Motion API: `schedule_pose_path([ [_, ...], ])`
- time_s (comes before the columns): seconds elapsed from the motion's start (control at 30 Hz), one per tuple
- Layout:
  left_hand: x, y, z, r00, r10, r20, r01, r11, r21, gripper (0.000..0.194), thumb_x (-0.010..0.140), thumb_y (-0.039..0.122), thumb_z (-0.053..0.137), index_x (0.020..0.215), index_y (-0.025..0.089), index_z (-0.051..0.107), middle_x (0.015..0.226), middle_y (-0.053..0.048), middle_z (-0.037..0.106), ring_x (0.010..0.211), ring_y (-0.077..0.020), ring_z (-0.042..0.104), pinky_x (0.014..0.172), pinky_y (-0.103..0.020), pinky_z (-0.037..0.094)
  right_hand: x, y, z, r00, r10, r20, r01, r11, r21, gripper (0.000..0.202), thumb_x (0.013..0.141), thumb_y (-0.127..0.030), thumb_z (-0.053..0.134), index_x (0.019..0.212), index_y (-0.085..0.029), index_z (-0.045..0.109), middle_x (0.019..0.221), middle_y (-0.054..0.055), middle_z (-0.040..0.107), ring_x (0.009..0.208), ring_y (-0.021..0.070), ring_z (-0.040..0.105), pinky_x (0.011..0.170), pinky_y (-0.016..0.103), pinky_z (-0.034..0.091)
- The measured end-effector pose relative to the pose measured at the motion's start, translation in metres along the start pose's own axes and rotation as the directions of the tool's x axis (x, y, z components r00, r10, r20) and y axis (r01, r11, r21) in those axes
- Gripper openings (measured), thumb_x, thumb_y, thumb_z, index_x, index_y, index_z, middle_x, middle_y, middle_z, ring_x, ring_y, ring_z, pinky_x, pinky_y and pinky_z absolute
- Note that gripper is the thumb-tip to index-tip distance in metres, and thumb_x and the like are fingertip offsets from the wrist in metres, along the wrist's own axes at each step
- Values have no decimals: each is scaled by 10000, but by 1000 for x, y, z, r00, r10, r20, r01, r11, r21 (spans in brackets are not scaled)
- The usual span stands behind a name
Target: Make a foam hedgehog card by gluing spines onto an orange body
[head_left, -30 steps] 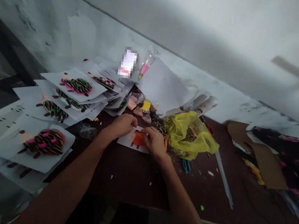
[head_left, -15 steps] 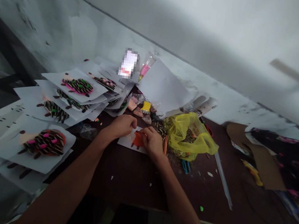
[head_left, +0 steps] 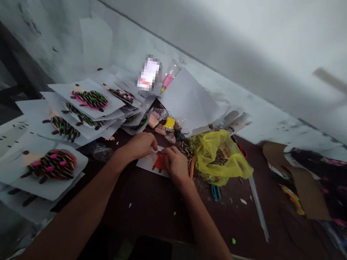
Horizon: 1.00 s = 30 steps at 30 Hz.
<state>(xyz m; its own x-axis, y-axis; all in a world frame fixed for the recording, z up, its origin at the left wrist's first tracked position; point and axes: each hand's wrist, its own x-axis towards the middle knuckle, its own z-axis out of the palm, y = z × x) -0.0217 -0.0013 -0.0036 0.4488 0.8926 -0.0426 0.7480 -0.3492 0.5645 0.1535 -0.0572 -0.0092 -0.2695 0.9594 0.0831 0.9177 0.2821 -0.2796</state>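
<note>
At flat brown counter [head_left: 151, 204], w/ sheer yellow plastic bag [head_left: 235, 168] on right, prob. for reach. Has white paper sheet [head_left: 145, 164] flat in front, prob. steadied by left hand [head_left: 141, 145] & right hand [head_left: 176, 163], just apart, can't tell grip, w/ flat orange patch [head_left: 159, 161] beside right.

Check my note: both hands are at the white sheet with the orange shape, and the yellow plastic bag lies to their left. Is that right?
One slip: the head view shows the yellow plastic bag to the right of the hands. Left hand and right hand are at the white sheet with the orange shape.
</note>
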Motion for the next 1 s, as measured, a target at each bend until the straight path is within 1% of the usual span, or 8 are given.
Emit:
schedule_pose_path([
  [0.23, 2, -3, 1, 1000, 17, 21, -17, 1000, -9, 277, 744, 74, 578, 865, 202, 792, 988, -74, 773, 977, -221, 682, 861, -303, 495, 2, -2, 0, 1000, -1, 25, 2, 1000, -30, 287, 993, -232, 454, 1122, -257, 709, 1036, 57, 663, 874, 161, 621, 720, 233, 410],
  [0.33, 2, -4, 2, 999, 24, 22, -24, 1000, 0, 310, 748, 69, 560, 901, 208, 792, 997, -71, 770, 982, -213, 680, 867, -296, 493, 2, -4, -1, 999, 12, 41, -10, 998, -65, 293, 986, -214, 454, 1124, -261, 708, 1036, 58, 661, 870, 162, 620, 704, 235, 404],
  [0.43, 2, -6, 3, 999, 28, 29, -28, 1000, 1, 306, 757, 90, 564, 919, 211, 793, 1011, -74, 765, 996, -208, 676, 882, -285, 490, 2, -4, -1, 999, 14, 45, -10, 996, -92, 292, 987, -214, 454, 1122, -264, 707, 1029, 54, 661, 861, 160, 617, 692, 234, 394],
  [0.63, 4, -7, 6, 999, 35, 33, -36, 999, 29, 319, 751, 91, 568, 927, 230, 794, 1033, -72, 759, 1004, -211, 669, 882, -278, 487, 2, -4, -1, 999, 9, 51, -4, 995, -103, 291, 982, -193, 454, 1098, -260, 712, 1001, 47, 657, 829, 152, 605, 669, 231, 373],
  [0.8, 3, -4, 5, 998, 46, 43, -49, 996, 68, 349, 722, 79, 578, 929, 253, 798, 1025, -58, 760, 997, -201, 660, 849, -260, 479, 3, -5, -2, 998, 15, 64, -8, 993, -115, 282, 978, -190, 463, 1092, -259, 711, 990, 50, 654, 809, 155, 596, 652, 236, 359],
  [1.0, 0, 1, 1, 997, 20, 70, -26, 996, 87, 384, 742, 66, 541, 963, 247, 796, 1046, -70, 749, 1002, -220, 657, 839, -281, 476, 3, -7, -3, 997, 12, 78, -1, 990, -141, 267, 963, -172, 477, 1069, -240, 711, 961, 48, 652, 782, 152, 582, 634, 239, 339],
])
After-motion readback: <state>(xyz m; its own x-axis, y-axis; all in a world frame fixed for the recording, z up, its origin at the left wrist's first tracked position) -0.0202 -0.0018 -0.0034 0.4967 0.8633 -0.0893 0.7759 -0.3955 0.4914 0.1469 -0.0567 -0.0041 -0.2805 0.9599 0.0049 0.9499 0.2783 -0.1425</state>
